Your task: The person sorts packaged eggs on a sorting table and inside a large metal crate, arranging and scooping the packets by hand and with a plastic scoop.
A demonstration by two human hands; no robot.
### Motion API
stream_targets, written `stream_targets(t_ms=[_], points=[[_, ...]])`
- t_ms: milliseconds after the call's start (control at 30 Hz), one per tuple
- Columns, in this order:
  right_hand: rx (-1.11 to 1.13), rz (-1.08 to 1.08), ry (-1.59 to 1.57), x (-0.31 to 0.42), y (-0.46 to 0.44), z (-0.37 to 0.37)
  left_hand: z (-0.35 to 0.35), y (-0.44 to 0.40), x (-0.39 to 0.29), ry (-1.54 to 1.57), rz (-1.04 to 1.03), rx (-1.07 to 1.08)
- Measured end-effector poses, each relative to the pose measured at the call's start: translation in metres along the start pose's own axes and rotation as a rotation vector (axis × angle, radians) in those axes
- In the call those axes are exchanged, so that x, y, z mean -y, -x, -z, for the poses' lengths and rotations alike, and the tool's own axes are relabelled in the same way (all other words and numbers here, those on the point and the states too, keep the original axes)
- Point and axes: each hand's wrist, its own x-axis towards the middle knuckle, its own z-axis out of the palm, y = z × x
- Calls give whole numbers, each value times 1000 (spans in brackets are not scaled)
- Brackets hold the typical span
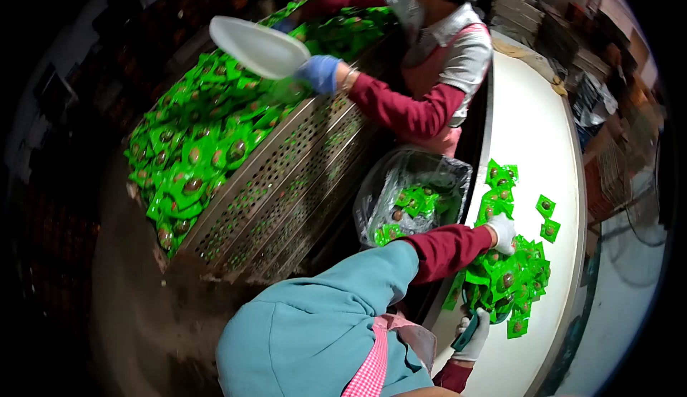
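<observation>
Packets in bright green wrappers with a brown oval printed on them lie piled (504, 275) on the white table. My left hand (504, 233), in a white glove, rests on the upper part of this pile with its fingers downward and loosely apart. My right hand (472, 340), also gloved in white, is closed around the dark green handle of a scoop (466, 331). Green packets cover most of the scoop's bowl at the lower edge of the pile. Burgundy cuffs cover both my wrists.
A lined plastic crate (415, 196) holding some packets stands left of the white table (537, 125). Beyond it, a perforated metal bin (275, 175) is heaped with green packets. A co-worker (436, 60) in blue gloves holds a large white scoop (259, 46) over that heap.
</observation>
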Motion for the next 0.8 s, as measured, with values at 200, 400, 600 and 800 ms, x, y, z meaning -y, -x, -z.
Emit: stream_targets(t_ms=[200, 400, 600, 800], points=[[130, 42, 132, 4, 2, -38, 69, 42, 40, -114, 63, -158], [321, 178, 264, 6, 66, -138, 171, 139, 99, -236, 214, -302], [617, 86, 444, -2, 137, -251, 287, 294, 162, -252, 412, -293], [894, -35, 560, -27, 212, -368, 361, 471, 224, -353, 782, -412]])
